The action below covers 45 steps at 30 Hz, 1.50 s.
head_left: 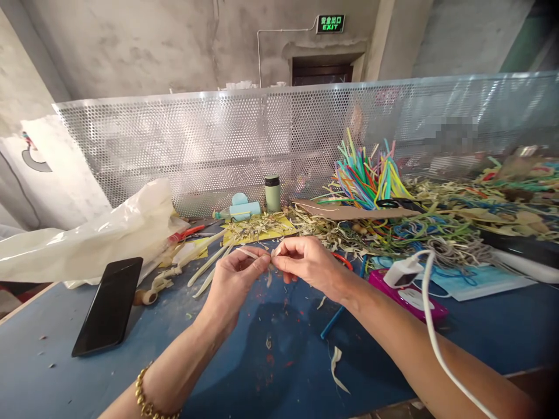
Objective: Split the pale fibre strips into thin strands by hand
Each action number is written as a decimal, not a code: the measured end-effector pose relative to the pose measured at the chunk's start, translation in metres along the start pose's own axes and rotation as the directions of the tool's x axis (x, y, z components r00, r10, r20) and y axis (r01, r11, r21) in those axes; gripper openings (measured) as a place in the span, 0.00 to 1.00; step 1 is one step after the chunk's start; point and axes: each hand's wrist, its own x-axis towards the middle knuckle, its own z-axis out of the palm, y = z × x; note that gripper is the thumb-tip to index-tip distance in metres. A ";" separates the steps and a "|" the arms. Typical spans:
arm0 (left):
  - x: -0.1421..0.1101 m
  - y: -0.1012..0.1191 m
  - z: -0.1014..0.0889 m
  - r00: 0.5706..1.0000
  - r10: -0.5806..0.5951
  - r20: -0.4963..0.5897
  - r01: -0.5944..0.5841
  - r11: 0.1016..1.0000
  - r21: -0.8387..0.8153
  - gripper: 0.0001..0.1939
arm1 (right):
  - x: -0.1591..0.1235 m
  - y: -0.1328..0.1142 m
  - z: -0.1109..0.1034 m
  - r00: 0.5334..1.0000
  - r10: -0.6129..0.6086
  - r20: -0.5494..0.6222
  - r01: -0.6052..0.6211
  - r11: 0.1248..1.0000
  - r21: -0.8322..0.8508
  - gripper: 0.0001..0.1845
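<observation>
My left hand (236, 279) and my right hand (301, 262) meet above the middle of the blue table (187, 355), fingertips nearly touching. Between the thumb and fingers of the left one runs a thin pale strip (248, 252), like dried husk. The right thumb and forefinger pinch at its end, and a small whitish wisp shows there; the fingers hide most of it. Just left of the hands lie long pale strips (205, 272). A loose curled husk scrap (336, 370) rests on the table below the right forearm.
At left are a black phone (108, 305), plastic sheeting (87, 233) and red-handled scissors (187, 233). Behind stand a green jar (272, 195) and a perforated metal screen (218, 139). Colourful pipe cleaners (371, 174), a magenta power strip (419, 305) and a white cable (430, 326) are at right.
</observation>
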 end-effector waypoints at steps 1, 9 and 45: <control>0.000 0.000 0.000 1.000 -0.003 0.008 0.003 1.000 -0.001 0.07 | 0.000 -0.001 0.000 1.000 0.004 0.000 -0.004 1.000 0.013 0.09; 0.000 0.006 -0.001 0.990 -0.100 0.101 0.117 0.976 -0.183 0.10 | -0.001 -0.005 -0.002 0.971 0.100 0.216 -0.152 0.958 0.243 0.27; 0.005 -0.001 -0.005 0.998 -0.043 0.051 0.032 0.981 0.192 0.10 | 0.000 -0.006 -0.012 0.997 -0.077 -0.027 0.076 0.997 -0.031 0.08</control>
